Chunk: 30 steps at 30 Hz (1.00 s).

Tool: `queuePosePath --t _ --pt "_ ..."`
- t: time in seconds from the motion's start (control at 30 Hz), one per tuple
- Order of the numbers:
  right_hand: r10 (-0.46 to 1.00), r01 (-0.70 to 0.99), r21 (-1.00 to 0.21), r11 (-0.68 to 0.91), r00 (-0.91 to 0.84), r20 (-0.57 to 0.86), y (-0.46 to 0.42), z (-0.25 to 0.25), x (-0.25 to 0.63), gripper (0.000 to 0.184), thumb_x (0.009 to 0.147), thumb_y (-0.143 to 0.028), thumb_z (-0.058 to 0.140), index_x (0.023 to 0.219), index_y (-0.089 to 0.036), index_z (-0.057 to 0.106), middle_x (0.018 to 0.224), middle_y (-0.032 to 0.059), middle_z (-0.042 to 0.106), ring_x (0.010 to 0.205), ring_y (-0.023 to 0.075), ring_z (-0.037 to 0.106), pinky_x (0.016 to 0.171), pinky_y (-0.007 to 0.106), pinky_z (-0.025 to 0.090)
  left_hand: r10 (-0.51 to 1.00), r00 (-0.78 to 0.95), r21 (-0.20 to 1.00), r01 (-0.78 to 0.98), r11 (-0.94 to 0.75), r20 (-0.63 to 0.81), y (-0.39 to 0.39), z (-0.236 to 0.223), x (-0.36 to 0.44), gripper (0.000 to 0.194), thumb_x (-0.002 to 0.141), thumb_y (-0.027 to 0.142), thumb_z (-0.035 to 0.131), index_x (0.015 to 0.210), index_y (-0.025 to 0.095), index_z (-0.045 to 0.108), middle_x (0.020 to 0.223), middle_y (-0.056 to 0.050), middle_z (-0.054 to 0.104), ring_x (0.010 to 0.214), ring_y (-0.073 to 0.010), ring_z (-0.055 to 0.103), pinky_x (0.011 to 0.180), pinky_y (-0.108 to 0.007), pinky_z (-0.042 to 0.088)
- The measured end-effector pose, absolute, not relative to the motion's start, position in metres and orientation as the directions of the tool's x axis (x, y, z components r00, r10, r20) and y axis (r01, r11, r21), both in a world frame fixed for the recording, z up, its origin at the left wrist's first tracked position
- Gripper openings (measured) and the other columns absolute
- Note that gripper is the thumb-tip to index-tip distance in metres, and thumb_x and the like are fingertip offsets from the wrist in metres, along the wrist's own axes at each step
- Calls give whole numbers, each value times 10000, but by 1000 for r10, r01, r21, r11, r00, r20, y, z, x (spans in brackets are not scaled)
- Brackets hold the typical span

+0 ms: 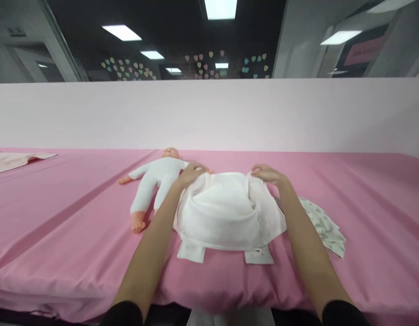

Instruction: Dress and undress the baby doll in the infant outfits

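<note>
A white and pale pink baby garment point(226, 213) lies spread on the pink-covered table before me, with two small white flaps sticking out along its near edge. My left hand point(195, 172) is closed on its far left corner, the fingertips partly hidden. At the far right corner, my right hand point(265, 173) pinches the cloth between thumb and fingers. Just left of the garment a baby doll point(158, 174) in a white suit lies on its back. One of its legs is partly covered by my left forearm.
Beyond my right forearm lies a fanned pile of white cloth with a green pattern point(323, 226). A pale pink cloth point(16, 161) rests at the far left of the pink table cover point(77, 253). A low white wall point(209, 113) with dark glass above stands behind the table.
</note>
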State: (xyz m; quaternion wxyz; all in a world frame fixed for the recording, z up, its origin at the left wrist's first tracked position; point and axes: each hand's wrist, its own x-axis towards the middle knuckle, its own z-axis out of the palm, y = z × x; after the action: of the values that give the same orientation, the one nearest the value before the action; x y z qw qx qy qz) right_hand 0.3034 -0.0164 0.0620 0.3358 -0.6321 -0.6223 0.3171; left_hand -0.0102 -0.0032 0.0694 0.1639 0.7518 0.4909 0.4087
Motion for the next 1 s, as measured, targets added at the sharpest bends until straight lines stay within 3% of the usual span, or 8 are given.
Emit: queuePosePath --t 0.1,0.27,0.5,0.63,0.73,0.83,0.93,1.0 --pt "988 634 -764 -120 154 -28 19 15 300 101 656 -94 561 744 -126 598 606 -7 569 518 91 493 494 193 374 875 375 465 742 -482 307 31 42 -14 130 748 274 542 759 202 650 868 -10 687 851 -169 615 797 -272 460" --pt "968 684 -708 -177 251 0 53 -12 313 100 668 -167 593 752 -137 636 750 49 650 689 142 588 589 214 410 907 386 232 878 -418 169 76 23 -52 173 776 176 448 811 203 616 921 -42 663 881 -196 599 789 -294 437" --pt "945 779 -591 -208 316 85 99 -5 317 223 705 -291 597 884 -164 638 877 77 663 742 168 599 630 247 404 944 297 -4 954 -299 142 113 23 -54 268 786 108 367 914 190 588 973 -98 629 844 -226 586 710 -322 418" --pt "939 864 -432 -258 329 98 111 -16 314 247 775 -307 522 948 -163 623 867 96 660 762 196 612 652 274 418 941 307 -122 949 -291 141 123 17 -50 275 748 72 414 921 163 606 1030 -125 606 985 -248 528 847 -357 366" --pt "933 901 -298 -314 351 79 117 -16 307 248 782 -217 502 978 -118 615 1007 195 617 952 290 576 727 349 422 933 323 -169 940 -297 159 125 22 -64 217 762 115 435 856 159 626 1060 -130 592 1064 -267 478 943 -397 289" --pt "924 938 -239 -251 306 231 122 -4 281 300 789 -144 459 1057 -78 575 1155 267 524 1112 357 468 820 439 381 936 221 -124 973 -193 276 119 35 -98 273 833 206 367 969 169 601 1137 -139 552 1116 -284 445 960 -438 272" --pt "920 964 -262 -36 134 367 121 11 218 276 821 -141 403 1023 -99 586 1105 231 568 1078 325 497 864 443 351 937 -82 139 990 36 340 104 40 -139 400 853 394 356 1163 190 505 1235 -167 486 1144 -333 435 913 -477 327" --pt "944 922 -374 100 31 330 112 16 157 274 840 -154 383 1020 -134 589 1005 172 632 992 273 561 871 400 355 940 -212 302 945 127 269 90 39 -161 473 829 478 392 1197 195 482 1289 -178 452 1176 -354 421 904 -470 346"
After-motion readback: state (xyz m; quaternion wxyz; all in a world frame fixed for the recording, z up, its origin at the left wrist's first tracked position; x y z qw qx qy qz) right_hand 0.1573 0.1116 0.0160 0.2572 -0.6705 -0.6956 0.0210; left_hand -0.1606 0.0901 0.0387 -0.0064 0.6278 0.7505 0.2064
